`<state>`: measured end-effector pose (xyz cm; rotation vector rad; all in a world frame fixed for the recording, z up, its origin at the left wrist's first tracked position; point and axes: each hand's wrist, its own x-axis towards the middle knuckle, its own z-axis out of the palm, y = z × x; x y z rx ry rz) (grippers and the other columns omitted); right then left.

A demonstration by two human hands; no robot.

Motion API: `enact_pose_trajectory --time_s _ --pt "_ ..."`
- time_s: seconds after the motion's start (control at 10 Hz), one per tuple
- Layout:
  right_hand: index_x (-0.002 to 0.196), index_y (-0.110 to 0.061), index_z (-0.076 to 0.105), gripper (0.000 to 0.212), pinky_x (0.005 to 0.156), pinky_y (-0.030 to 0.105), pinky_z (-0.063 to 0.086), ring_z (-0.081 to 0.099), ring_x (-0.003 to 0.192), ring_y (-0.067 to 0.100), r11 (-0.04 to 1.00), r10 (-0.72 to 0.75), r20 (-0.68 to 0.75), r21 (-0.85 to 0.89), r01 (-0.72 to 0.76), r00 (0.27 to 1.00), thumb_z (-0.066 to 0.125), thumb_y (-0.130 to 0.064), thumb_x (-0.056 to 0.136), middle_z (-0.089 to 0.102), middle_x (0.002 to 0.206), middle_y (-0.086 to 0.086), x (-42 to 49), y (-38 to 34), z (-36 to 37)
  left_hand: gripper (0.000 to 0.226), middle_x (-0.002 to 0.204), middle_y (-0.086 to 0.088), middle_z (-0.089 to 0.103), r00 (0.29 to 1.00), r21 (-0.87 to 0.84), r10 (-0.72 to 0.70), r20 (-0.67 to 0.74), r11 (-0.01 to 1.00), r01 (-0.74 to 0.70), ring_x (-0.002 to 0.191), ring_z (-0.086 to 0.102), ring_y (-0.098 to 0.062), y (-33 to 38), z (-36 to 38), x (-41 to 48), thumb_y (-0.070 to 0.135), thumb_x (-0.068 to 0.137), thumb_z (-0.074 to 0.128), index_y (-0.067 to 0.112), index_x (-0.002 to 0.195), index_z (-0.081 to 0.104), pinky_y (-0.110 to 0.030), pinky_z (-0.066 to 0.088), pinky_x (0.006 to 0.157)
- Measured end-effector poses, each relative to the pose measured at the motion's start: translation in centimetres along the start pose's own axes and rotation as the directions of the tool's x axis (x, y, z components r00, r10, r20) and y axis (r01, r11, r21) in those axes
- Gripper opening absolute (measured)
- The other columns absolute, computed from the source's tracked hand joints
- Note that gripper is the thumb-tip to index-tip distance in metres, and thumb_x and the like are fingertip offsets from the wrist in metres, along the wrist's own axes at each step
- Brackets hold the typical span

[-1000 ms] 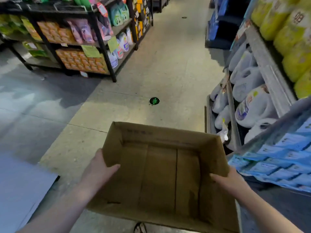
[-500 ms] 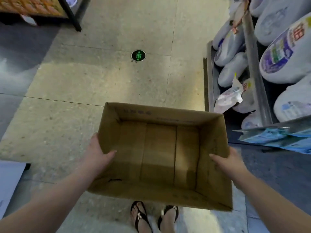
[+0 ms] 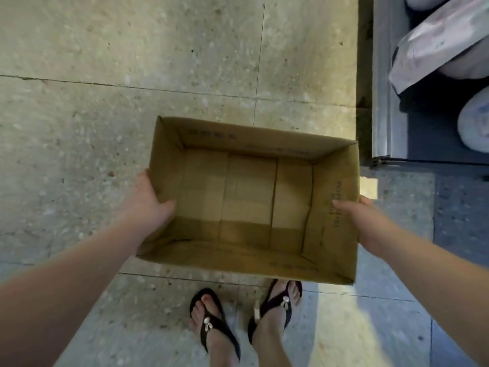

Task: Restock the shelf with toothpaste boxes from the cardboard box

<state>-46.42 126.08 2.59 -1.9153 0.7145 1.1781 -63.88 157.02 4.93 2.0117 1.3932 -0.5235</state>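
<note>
**A:** From the head camera, where is the cardboard box (image 3: 251,140)?

**B:** In the middle of the view, held above the stone floor (image 3: 132,75) with its open side up and its bare bottom flaps showing. It is just left of the low shelf (image 3: 383,102).

**A:** And each hand?

**B:** The left hand (image 3: 148,207) is clamped on the left wall, thumb inside and fingers outside. The right hand (image 3: 362,221) grips the right wall the same way.

**A:** Anything else?

**B:** Pale pouches (image 3: 436,41) lie on the shelf. Two feet in black sandals (image 3: 214,321) stand below the box.
</note>
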Motion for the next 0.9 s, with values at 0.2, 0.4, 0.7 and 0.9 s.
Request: enact_pose_trajectory --time_s 0.2,0.4,0.7,0.9 --pt "0.130 -0.019 0.040 0.052 0.099 0.054 0.043 0.053 0.113 0.033 0.999 0.033 -0.019 -0.037 -0.034 0.999 0.062 -0.025 0.084 0.056 0.124 0.010 6.9 3.3 2.4 0.085 0.136 -0.020 0.045 1.000 0.074 -0.029 -0.007 0.997 0.029 0.123 0.044 -0.041 -2.6 6.1 5.3 0.023 0.073 0.073 0.012 0.140 0.022 -0.052 0.038 0.104" --pt "0.136 -0.020 0.032 0.061 0.102 0.055 0.040 0.048 0.121 0.034 0.996 0.055 -0.027 -0.073 -0.057 0.998 0.062 -0.021 0.083 0.049 0.133 0.011 10.4 4.8 3.5 0.076 0.135 -0.021 0.043 0.999 -0.015 -0.044 -0.003 0.999 0.044 0.124 0.043 -0.040 -3.6 9.4 7.0 0.011 0.074 0.071 0.006 0.136 0.027 -0.051 0.037 0.105" --pt "0.133 -0.016 0.034 0.059 0.086 0.044 0.044 0.052 0.105 0.029 0.989 -0.026 -0.049 -0.150 0.018 0.998 0.064 -0.018 0.082 0.052 0.128 0.010 10.6 5.4 4.2 0.061 0.128 -0.017 0.051 0.990 -0.077 -0.126 0.069 0.988 0.132 0.116 0.051 -0.038 -4.3 9.9 7.9 0.010 0.078 0.066 0.012 0.131 0.036 -0.052 0.044 0.098" --pt "0.141 -0.014 0.025 0.064 0.074 0.037 0.044 0.046 0.093 0.022 0.915 -0.230 -0.117 -0.363 0.174 0.966 0.058 -0.018 0.087 0.042 0.138 0.014 5.6 4.0 4.1 0.068 0.142 -0.014 0.036 0.997 0.217 -0.029 0.073 0.976 0.013 0.128 0.038 -0.036 -2.3 8.0 3.7 0.029 0.085 0.059 0.014 0.142 0.026 -0.048 0.036 0.104"
